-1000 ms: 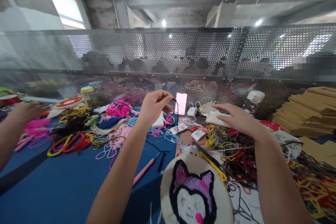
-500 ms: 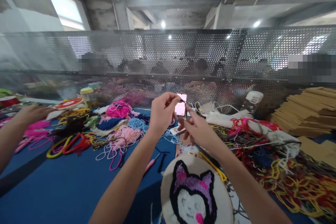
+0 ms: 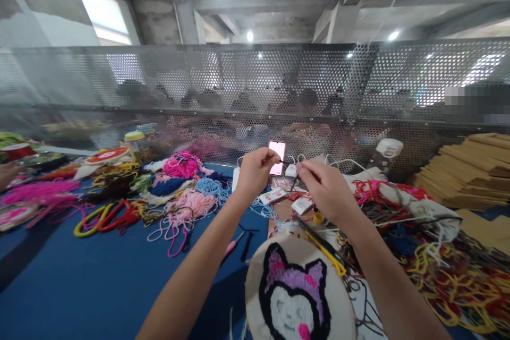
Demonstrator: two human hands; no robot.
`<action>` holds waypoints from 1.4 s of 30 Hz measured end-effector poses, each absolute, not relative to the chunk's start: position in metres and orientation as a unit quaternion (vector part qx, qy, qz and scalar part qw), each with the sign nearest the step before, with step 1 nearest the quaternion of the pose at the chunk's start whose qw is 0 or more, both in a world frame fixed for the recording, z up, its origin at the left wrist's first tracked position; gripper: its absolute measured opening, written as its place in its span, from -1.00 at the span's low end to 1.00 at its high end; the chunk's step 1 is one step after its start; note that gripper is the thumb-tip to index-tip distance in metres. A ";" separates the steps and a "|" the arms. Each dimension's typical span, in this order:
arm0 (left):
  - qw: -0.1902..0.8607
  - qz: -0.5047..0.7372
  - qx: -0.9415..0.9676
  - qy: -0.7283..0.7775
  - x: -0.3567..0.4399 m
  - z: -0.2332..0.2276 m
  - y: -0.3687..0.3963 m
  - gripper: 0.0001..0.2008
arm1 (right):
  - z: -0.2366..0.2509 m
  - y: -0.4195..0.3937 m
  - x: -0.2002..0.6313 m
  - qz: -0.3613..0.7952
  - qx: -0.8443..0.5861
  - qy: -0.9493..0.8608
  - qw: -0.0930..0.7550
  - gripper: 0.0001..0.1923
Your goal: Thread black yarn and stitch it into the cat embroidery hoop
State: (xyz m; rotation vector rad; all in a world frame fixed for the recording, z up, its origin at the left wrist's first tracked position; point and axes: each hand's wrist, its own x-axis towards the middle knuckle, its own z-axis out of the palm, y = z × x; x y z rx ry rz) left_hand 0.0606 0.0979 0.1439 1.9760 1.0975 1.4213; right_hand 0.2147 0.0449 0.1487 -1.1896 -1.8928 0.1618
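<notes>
Both my hands are raised above the table, thumbs and fingers pinched. A short dark strand of yarn (image 3: 284, 162) runs between them. My left hand (image 3: 255, 172) is closed on its left end, and my right hand (image 3: 324, 188) is closed at the other end, its fingertips partly hiding the strand. Below my hands lies a round embroidery hoop (image 3: 338, 297) carrying a tufted cat-eared figure in black, purple, white and pink. A phone (image 3: 278, 154) with a lit screen stands upright just behind my hands. Left of the hoop are a pink-handled tool (image 3: 230, 247) and a slim black piece (image 3: 246, 247).
Yarn heaps, pink (image 3: 191, 204) and multicoloured (image 3: 450, 276), cover both sides. Yellow- and red-handled scissors (image 3: 115, 218) lie left. Small white boxes (image 3: 273, 195) sit beyond the hoop. Brown paper (image 3: 466, 170) is stacked right, before a perforated metal screen (image 3: 255, 79). Another person's hand (image 3: 8, 174) shows far left.
My right hand has moved right and its fingers have closed. The dark strand now stretches sideways between my hands instead of hanging. The other person's hand has withdrawn toward the left edge.
</notes>
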 end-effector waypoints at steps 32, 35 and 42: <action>0.469 0.533 0.639 0.296 0.063 0.149 0.093 -0.93 | 0.139 0.074 0.248 0.048 -0.508 -0.762 0.398 -0.76; 0.462 0.562 0.612 0.310 0.064 0.148 0.096 -0.92 | 0.147 0.062 0.240 0.052 -0.497 -0.730 0.465 -0.81; 0.499 0.575 0.579 0.292 0.071 0.148 0.093 -0.92 | 0.135 0.058 0.209 0.169 -0.524 -0.773 0.315 -0.70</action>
